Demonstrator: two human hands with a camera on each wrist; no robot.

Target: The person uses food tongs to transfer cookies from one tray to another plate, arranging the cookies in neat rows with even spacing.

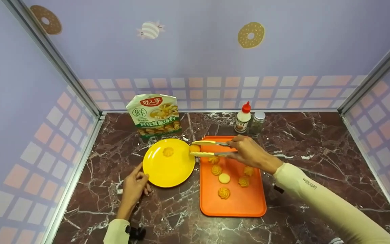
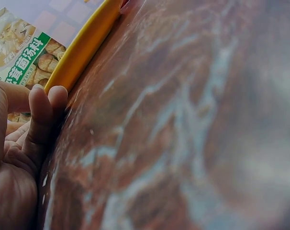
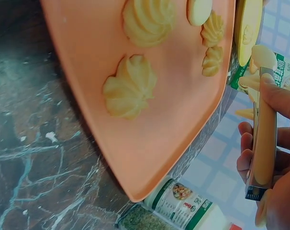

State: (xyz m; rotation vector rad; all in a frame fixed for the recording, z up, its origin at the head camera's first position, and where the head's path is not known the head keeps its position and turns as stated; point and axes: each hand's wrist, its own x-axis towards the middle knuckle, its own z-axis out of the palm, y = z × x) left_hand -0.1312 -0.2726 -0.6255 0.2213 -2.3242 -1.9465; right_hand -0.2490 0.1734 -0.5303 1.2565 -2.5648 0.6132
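The fingers of the right hand point(image 1: 251, 153) are bent around the tongs point(image 1: 212, 154) and grasp them firmly, with the thumb pressed against one arm of the tongs, as the right wrist view shows well. The two yellow tips of the tongs pinch a swirled cookie point(image 1: 195, 148), near the middle of the head frame; it is at the right rim of the yellow plate point(image 1: 169, 174), above the narrow gap which separates the plate from the orange tray point(image 1: 235, 207). How high this cookie is above the plate, I cannot tell. The left hand point(image 1: 134, 184), at the lower left of the head frame, grasps the left rim of the plate between the thumb and the bent fingers. On the plate, in its upper part, lies a single swirled cookie point(image 1: 168, 152). The tray is at the lower right of centre and carries six pieces: five are swirled, and one is a smooth pale biscuit point(image 1: 224, 178), which lies among them. One swirled piece is partly hidden below the tongs. Above the plate, at the upper left of centre, a printed food bag point(image 1: 154, 115) stands upright. Above the tray stand a sauce bottle point(image 1: 243, 120) with a red cap and, just beside it on the right, a small jar point(image 1: 258, 123) with a silvery lid. All rests on a dark red marbled table point(image 1: 303, 142), and behind it rises a lilac wall point(image 1: 201, 44) with painted doughnuts and sweets.
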